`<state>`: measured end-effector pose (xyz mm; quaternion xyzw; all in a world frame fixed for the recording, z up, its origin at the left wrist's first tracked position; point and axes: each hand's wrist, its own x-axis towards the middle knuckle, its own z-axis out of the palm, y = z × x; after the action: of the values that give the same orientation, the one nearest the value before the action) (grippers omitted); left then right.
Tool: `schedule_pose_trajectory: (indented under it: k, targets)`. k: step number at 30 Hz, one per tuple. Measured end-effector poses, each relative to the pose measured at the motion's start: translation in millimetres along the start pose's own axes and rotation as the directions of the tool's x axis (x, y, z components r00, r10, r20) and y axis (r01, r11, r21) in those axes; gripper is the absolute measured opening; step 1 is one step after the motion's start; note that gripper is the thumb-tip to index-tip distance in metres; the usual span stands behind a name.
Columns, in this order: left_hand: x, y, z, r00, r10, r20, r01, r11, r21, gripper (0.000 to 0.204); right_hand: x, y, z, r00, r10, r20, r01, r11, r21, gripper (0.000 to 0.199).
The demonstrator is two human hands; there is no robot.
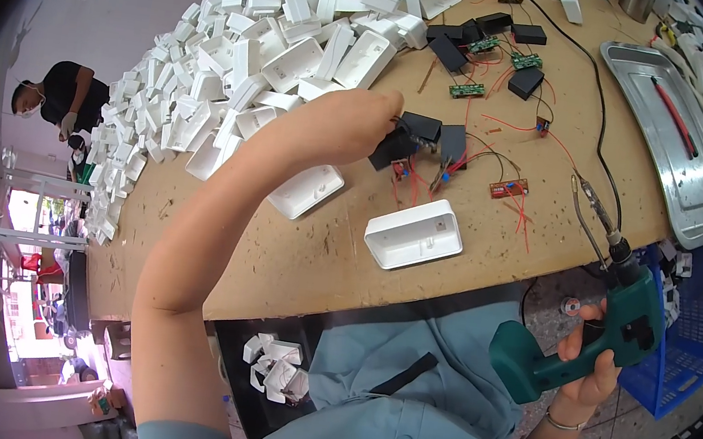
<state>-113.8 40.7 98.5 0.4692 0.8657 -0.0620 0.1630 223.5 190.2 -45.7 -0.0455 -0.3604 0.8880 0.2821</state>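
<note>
— Closest in first?

— Right hand (590, 361), low and off the counter's (292, 256) near edge, fingers (573, 340) wrapped tight round the grip of a green power screwdriver (596, 330). Bit tip (579, 187) aimed up and away, out over the counter. A black cord (598, 128) running off from there toward the far side.

— And just past the bit?

— Small red circuit board (509, 188) with thin red wires (518, 216), lying flat just left of the tip. Nearer still, toward the body, one white plastic shell (414, 234), open face up, long axis running left to right, untouched.

— Left hand?

— Left hand (356, 121) stretched far out, past the shell. Fingers pinched on a black block (408, 138) with wires hanging from it, lifted a little off the counter. Exact fingertip contact hidden behind the knuckles, yet clenched round it by the look.

— So which way from tool to block?

— Up and to the left of the bit tip, with the red board between. Left hand on it already; right hand well apart. White shell below the pinching fingers, closer to the body.

— Farther out?

— Beyond the left fingers, more black blocks (530, 34) and green boards (467, 89), then a big heap of white shells (287, 40). Off right of the bit, a long metal tray (689, 186); lower right, a blue basket (694, 339). Far left, another person (63, 98) in black.
</note>
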Motion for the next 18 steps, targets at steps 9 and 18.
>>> schedule_pose_trajectory:
  k: [9,18]
  targets:
    - [12,-12,41,0.905,-0.248,-0.346,0.056,0.875,-0.481,0.019,2,-1,-2,1.000,-0.007,-0.007,0.007,1.000,0.030,0.065]
    - [21,-16,-17,0.997,-0.070,-0.042,0.055,0.958,-0.282,0.018,-3,-1,-5,0.999,-0.035,-0.029,0.035,0.999,0.017,0.064]
